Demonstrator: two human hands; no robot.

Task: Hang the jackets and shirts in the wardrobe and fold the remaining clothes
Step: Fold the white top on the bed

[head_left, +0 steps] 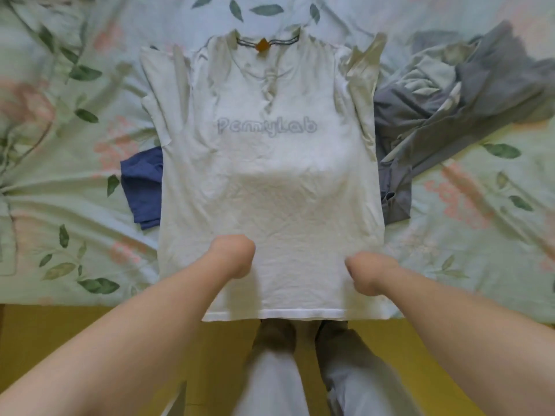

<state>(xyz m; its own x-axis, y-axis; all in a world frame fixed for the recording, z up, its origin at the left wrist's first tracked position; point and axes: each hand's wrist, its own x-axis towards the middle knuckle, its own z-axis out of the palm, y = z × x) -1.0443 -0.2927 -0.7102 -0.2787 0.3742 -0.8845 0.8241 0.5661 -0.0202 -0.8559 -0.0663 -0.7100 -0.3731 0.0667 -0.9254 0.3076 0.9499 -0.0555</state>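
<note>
Evidently the folding is only partly done. A white tee (270, 175) lies face up and flat on the floral sheet (60, 205), collar away from the person, hem (285, 314) hanging just over the bed's near edge. Both sleeves look turned in over the tee's sides, which I take as the first folds made; the body has not yet been folded over. The left hand (232, 255) and right hand (368, 273) sit on the tee's lower part, a little above the hem, one toward each side. Both are bent down at the wrist with the fingers curled out of sight beneath them, so I cannot tell whether they pinch the cloth or only press on it; the fabric around them lies flat, not bunched. Left of the tee, partly under its edge, a blue garment (142, 187) shows; to its right lies a rumpled grey garment (435, 115), touching or slipping under the tee's side. Neither looks folded, so at least these two are left, besides finishing the tee. No wardrobe, hanger or folded stack is in view, so how the hanging stands cannot be judged.
</note>
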